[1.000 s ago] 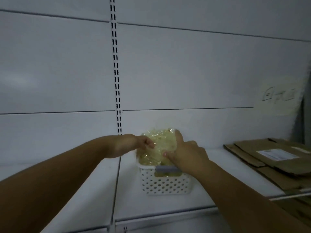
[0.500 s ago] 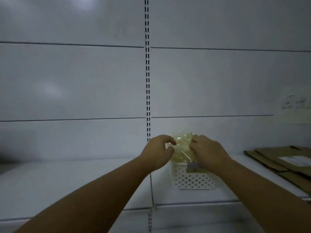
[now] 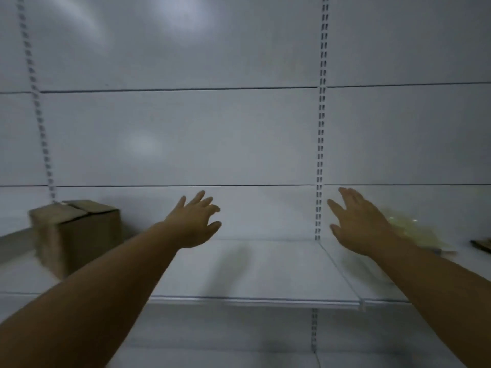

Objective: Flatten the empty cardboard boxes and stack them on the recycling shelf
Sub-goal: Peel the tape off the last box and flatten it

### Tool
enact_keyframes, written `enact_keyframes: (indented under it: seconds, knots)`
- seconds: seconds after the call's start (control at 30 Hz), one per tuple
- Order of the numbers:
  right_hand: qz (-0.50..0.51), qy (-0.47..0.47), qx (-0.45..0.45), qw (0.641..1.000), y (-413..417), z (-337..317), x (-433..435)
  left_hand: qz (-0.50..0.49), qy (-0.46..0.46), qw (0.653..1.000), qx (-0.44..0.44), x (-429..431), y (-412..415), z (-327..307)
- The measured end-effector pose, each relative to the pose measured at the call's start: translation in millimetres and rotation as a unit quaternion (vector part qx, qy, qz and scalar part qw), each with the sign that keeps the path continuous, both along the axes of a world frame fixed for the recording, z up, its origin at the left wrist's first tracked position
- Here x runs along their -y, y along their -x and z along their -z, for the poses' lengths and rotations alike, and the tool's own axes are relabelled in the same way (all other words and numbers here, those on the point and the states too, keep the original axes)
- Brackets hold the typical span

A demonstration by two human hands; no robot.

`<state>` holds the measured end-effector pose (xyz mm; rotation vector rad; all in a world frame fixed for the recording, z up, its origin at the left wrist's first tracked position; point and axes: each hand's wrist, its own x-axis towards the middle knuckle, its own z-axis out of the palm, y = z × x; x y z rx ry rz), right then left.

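Shelf board (image 3: 239, 269) lies open at twelve o'clock, between left hand (image 3: 194, 221) and right hand (image 3: 358, 224); an upright cardboard box (image 3: 77, 235) blocks nine o'clock; a blurred yellowish bag (image 3: 417, 232) crowds three o'clock.

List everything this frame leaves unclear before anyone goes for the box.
All in the head view:
- cardboard box: smeared by motion blur, so it is unclear whether its top flaps are taped or loose.
- yellowish bag: blurred, and its near side is covered by the right hand and forearm. Its contents are unreadable.
- dark object: cut off by the right edge and cannot be identified.
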<state>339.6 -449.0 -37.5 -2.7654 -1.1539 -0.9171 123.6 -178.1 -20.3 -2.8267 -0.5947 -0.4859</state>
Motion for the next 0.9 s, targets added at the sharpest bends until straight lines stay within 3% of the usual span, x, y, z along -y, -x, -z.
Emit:
enact_keyframes:
  seconds: [0.13,0.23,0.37,0.53,0.6,0.7,0.9]
  knots:
    - [-0.199,0.026,-0.106,0.974,97,9,-120,-0.08,0.009,0.997,-0.002,-48,68,3]
    - [-0.301,0.025,-0.104,0.948,162,21,-186,-0.1,0.031,0.994,0.007,-77,120,13]
    - [-0.339,0.029,-0.094,0.936,210,32,-245,-0.132,0.081,0.988,0.024,-107,187,28]
    - [-0.372,-0.016,-0.155,0.915,224,16,-315,-0.123,0.21,0.952,0.185,-132,229,45]
    - [-0.383,-0.024,-0.173,0.907,223,7,-345,-0.119,0.233,0.943,0.206,-142,230,59]
    - [-0.407,-0.005,-0.185,0.895,216,-1,-392,-0.106,0.197,0.958,0.179,-159,229,72]
    - [-0.444,-0.023,-0.264,0.856,194,-3,-477,-0.051,0.077,0.979,0.182,-206,210,28]
